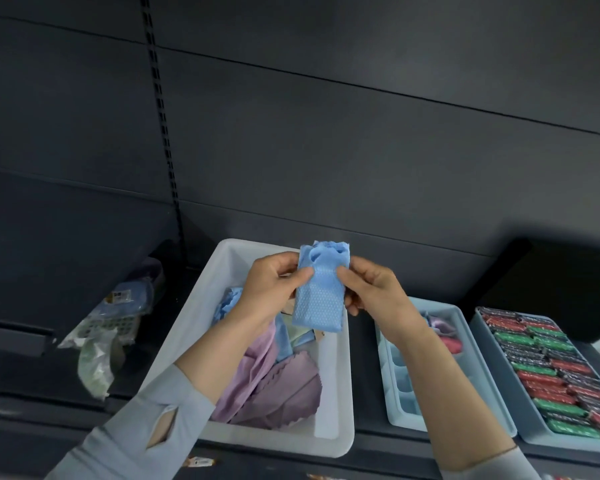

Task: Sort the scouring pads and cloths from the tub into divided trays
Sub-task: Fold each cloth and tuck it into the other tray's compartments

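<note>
A folded light-blue dotted cloth (321, 296) is held upright above the white tub (333, 396). My left hand (274, 289) pinches its left edge and my right hand (371, 289) pinches its right edge, thumbs on the front. Inside the tub lie purple cloths (274, 386), another blue cloth (227, 303) and pale folded pieces. To the right stands a light-blue divided tray (402, 393) holding a pink item (452, 344) and a pale lilac one (439, 323); my right forearm covers part of it.
A second blue tray (530, 417) at the far right is packed with red and green scouring pads (555, 372). Plastic packaging and a packaged blue item (118, 320) lie left of the tub. Everything sits on a dark shelf with a dark slotted back panel.
</note>
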A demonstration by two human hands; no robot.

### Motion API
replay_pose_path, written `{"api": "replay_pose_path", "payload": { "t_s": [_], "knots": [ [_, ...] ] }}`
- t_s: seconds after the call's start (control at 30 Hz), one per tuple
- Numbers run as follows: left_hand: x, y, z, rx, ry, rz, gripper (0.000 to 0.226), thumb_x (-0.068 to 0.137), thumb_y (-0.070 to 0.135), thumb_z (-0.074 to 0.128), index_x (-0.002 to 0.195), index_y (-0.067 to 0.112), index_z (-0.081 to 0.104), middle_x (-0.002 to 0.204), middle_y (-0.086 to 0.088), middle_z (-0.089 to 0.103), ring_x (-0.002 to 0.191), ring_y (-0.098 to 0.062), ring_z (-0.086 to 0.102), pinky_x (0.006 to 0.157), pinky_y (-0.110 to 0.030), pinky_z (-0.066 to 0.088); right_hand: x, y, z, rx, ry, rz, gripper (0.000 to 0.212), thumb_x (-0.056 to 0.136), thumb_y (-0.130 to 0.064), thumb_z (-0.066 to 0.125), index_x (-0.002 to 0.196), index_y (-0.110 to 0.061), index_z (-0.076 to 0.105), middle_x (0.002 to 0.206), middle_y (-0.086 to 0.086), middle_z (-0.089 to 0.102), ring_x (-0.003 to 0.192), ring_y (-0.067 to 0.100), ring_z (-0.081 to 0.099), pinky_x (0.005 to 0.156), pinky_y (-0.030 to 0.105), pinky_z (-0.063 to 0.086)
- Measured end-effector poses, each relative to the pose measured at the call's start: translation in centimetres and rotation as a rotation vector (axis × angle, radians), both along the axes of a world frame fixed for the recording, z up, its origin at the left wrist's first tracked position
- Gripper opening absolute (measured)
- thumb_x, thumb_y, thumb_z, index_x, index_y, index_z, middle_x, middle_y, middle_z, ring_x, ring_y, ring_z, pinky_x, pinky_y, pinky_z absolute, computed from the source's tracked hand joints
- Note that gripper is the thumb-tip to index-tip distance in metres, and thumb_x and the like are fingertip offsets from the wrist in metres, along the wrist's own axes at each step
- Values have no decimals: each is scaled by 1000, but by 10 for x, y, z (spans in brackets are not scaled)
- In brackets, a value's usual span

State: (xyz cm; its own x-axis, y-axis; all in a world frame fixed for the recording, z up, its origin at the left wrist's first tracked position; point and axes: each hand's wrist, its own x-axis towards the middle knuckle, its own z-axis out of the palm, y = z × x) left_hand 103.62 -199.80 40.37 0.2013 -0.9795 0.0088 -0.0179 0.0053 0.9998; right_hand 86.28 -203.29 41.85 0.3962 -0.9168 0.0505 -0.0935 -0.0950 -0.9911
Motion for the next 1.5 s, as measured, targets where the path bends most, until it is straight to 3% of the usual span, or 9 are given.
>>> {"api": "replay_pose_path", "payload": {
  "t_s": [0.17,0.23,0.33,0.43,0.63,0.8,1.03,1.2,1.5],
  "knots": [
    [-1,6,2,-18,92,30,29,89,-9,54,83,10,74,86,0,74,80,-15,70,64,-21,55,-2,2,-5,-23,-56,1,42,93,14,41,81,-12,72,69,0,64,55,13,44,49,20,39],
    [-1,5,3,68,275,29,25,94,0,51,96,11,73,93,-7,73,80,-20,70,62,-22,55,-3,2,-7,-115,6,-23,49,92,18,38,77,-13,72,73,-8,67,57,13,44,52,19,40],
    [2,5,-1,248,294,-80,29,97,37,53,113,17,67,101,-8,73,85,-22,72,65,-29,56,-2,3,-10,-244,94,-52,52,90,19,37,76,-17,73,75,-17,68,57,4,46,56,15,40],
    [1,8,-10,243,165,-144,26,95,24,61,115,8,66,107,-11,73,94,-25,71,80,-36,59,-4,3,-16,-301,153,-53,53,88,19,39,77,-20,74,80,-14,64,65,1,51,63,16,41],
    [-3,7,-23,139,108,-60,15,90,11,67,106,13,65,96,-1,72,84,-16,69,69,-33,58,-3,19,-28,51,-49,-138,19,97,-23,55,116,-23,57,99,-1,62,89,8,64,78,26,52],
    [-9,11,-34,93,55,-124,19,91,3,63,96,21,64,96,4,68,75,-7,67,57,-23,54,-11,31,-47,134,-105,-97,26,96,-1,55,121,-6,60,101,10,71,90,20,70,75,32,59],
    [-40,11,-55,245,268,-253,20,95,6,53,103,13,69,100,-3,73,94,-15,70,82,-25,57,-40,43,-84,149,-167,-289,35,92,16,45,101,-5,72,105,14,72,100,23,68,84,32,57],
    [-78,6,-80,198,91,-298,31,87,-4,63,97,24,69,100,-1,71,86,-8,68,77,-21,56,-79,48,-92,411,-246,-316,28,100,-7,43,114,-7,67,108,15,72,101,29,70,84,36,58],
    [-188,-24,-122,77,-205,-401,43,80,-4,69,104,30,65,104,9,71,97,-6,67,84,-19,53,-218,1,-125,271,358,-26,9,87,-16,73,87,-9,67,69,-2,55,66,8,48,62,27,38]
  ]
}}
